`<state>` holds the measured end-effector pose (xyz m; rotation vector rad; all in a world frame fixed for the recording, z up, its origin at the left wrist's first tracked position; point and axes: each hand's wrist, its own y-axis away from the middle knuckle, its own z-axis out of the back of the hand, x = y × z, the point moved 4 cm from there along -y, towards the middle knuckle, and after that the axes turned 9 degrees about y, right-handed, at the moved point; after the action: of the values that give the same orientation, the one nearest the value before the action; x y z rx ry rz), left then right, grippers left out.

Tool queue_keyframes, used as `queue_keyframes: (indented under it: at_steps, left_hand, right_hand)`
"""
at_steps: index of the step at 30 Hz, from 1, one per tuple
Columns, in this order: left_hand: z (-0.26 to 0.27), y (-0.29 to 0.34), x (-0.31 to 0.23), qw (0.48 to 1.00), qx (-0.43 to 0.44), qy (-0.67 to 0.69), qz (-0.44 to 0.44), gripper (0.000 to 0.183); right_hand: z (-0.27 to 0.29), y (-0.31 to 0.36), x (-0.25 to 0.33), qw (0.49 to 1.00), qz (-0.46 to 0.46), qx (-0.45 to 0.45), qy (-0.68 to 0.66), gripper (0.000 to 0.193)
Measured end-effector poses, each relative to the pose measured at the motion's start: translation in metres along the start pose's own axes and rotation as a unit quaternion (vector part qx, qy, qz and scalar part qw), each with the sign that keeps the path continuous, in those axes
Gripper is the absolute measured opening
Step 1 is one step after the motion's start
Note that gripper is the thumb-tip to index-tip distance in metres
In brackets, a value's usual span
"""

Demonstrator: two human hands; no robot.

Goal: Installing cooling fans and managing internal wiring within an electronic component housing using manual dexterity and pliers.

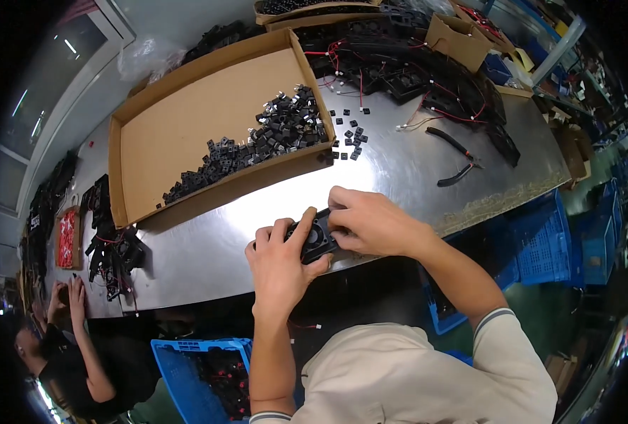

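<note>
A black square cooling fan in a dark housing (pixel 316 237) is at the front edge of the metal table. My left hand (pixel 280 263) grips it, with fingers over its far side and the thumb along its near side. At the housing's right end my right hand (pixel 367 225) has its fingers curled and pressed together; what they pinch, if anything, is hidden. Beyond my hands stands a shallow cardboard tray (pixel 141 159) with a heap of small black square parts (pixel 286 124). Several more loose black square pieces (pixel 353 134) lie beside its right corner.
Black-handled pliers (pixel 462 162) lie at right on the metal table (pixel 399 177). Black fan assemblies with red wires (pixel 427 78) are piled behind. Blue crates (pixel 201 346) stand below the table edge. At far left a co-worker's hands (pixel 74 300) are near a box of red parts (pixel 68 237).
</note>
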<state>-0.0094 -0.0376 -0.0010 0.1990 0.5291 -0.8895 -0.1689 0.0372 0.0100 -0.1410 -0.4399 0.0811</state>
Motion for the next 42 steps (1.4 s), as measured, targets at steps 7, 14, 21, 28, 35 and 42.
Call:
queue_keyframes:
  at_steps: [7, 14, 21, 28, 35, 42]
  left_hand:
    - [0.0, 0.004, 0.001, 0.999, -0.019, 0.034, 0.014, 0.077]
    - [0.0, 0.001, 0.003, 0.999, 0.008, 0.039, 0.029, 0.078]
    - [0.006, -0.006, -0.002, 1.0, 0.03, 0.005, -0.006, 0.078]
    - [0.01, -0.015, -0.003, 0.998, 0.056, 0.006, -0.03, 0.075]
    - [0.011, -0.018, 0.001, 0.997, 0.06, -0.032, -0.033, 0.076]
    - [0.005, -0.019, 0.006, 0.995, 0.086, -0.034, -0.048, 0.069]
  right_hand:
    - [-0.002, 0.002, -0.003, 0.998, 0.026, -0.008, -0.055, 0.014]
    - [0.004, 0.008, -0.013, 0.99, -0.032, -0.036, -0.129, 0.013]
    - [0.0, 0.007, -0.003, 1.0, 0.004, -0.006, -0.008, 0.014]
    - [0.002, -0.004, -0.006, 0.999, 0.044, 0.012, 0.007, 0.014]
    - [0.001, -0.007, -0.002, 0.998, 0.058, 0.009, 0.005, 0.013]
    - [0.01, -0.023, 0.016, 0.997, 0.048, -0.058, 0.024, 0.028]
